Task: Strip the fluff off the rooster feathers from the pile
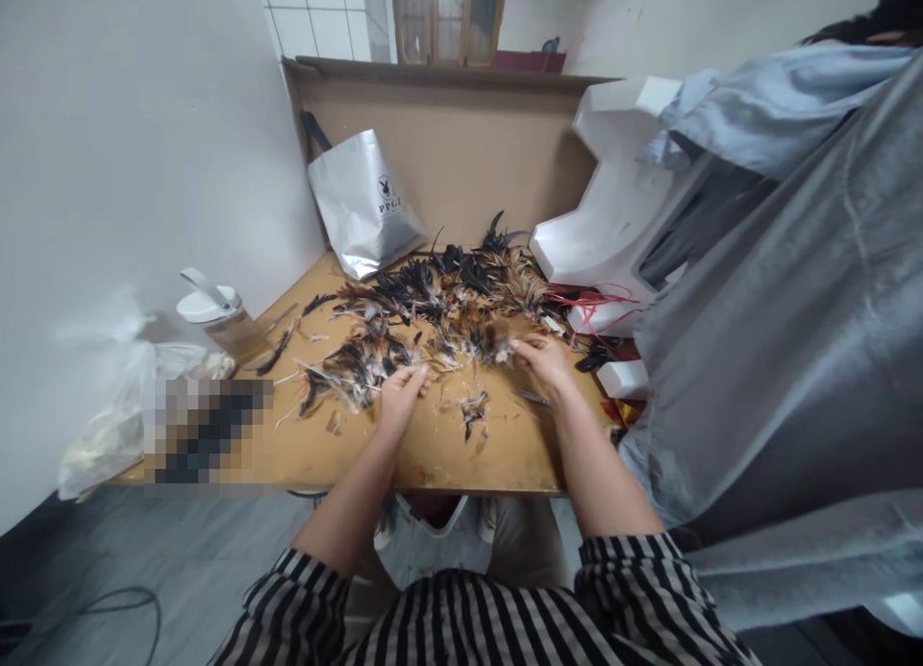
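Feathers, brown tuft [494, 344]: we have it clamped between the thumb and fingers of our right hand [544, 361], the tuft lying just left of the fingertips, over the middle of the tabletop [433, 455]. Our left hand [402, 397] is nearer the front edge, thumb and fingers together; we cannot tell whether a strand is between them. Dark feather pile [361, 358] lies just beside it, toward the left edge. Small feather cluster [474, 414] sits between our hands, nearer the front edge. Long feather row [447, 277] spans the back, in front of the silver bag [367, 205] and left of the red cords [598, 306].
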A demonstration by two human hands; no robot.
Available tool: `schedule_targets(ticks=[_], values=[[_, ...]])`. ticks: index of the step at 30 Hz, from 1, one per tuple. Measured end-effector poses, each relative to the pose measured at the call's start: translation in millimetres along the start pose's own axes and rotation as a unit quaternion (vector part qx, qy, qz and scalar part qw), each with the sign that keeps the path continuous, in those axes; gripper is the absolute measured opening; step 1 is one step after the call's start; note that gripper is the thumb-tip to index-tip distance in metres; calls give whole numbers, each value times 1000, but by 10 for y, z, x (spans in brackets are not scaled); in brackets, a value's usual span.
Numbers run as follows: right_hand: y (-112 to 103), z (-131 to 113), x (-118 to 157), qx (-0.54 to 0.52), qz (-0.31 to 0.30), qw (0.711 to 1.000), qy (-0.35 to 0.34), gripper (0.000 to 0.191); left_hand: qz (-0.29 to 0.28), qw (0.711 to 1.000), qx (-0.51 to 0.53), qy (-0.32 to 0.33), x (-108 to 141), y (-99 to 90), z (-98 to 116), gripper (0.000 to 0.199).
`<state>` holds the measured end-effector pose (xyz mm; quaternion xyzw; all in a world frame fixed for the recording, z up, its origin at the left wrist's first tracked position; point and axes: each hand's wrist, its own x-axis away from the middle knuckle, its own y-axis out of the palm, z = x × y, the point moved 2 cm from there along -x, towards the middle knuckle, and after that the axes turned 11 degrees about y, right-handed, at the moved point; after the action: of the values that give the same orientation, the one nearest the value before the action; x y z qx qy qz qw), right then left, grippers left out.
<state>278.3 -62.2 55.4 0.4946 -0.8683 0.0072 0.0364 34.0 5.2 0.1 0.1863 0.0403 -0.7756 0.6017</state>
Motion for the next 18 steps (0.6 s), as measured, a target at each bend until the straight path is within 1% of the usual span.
schedule_targets(ticks=[2,3,4,6,8,10,13,15,18], values=[[-331,-54,-86,16,66,998,0,35,6,1000,4,3,-5,-8,-10,28],[-462,-57,-126,25,92,995,-1,35,10,1000,6,5,-6,-10,-15,28],[-565,-45,-162,38,116,993,0,35,14,1000,9,7,-5,-11,-18,28],[-679,16,-226,78,134,988,11,34,22,1000,15,11,-2,-14,-22,27],[-698,105,-280,117,136,983,28,33,27,999,22,10,1,-22,-23,27],[-664,193,-334,154,130,979,41,31,34,999,29,6,-1,-33,-24,27],[-602,289,-421,225,115,967,25,24,51,998,44,-8,-16,-54,-29,29],[-588,325,-463,303,127,944,5,18,70,996,57,-17,-29,-64,-32,30],[-600,330,-459,411,177,894,6,17,97,991,86,-21,-43,-74,-27,29]])
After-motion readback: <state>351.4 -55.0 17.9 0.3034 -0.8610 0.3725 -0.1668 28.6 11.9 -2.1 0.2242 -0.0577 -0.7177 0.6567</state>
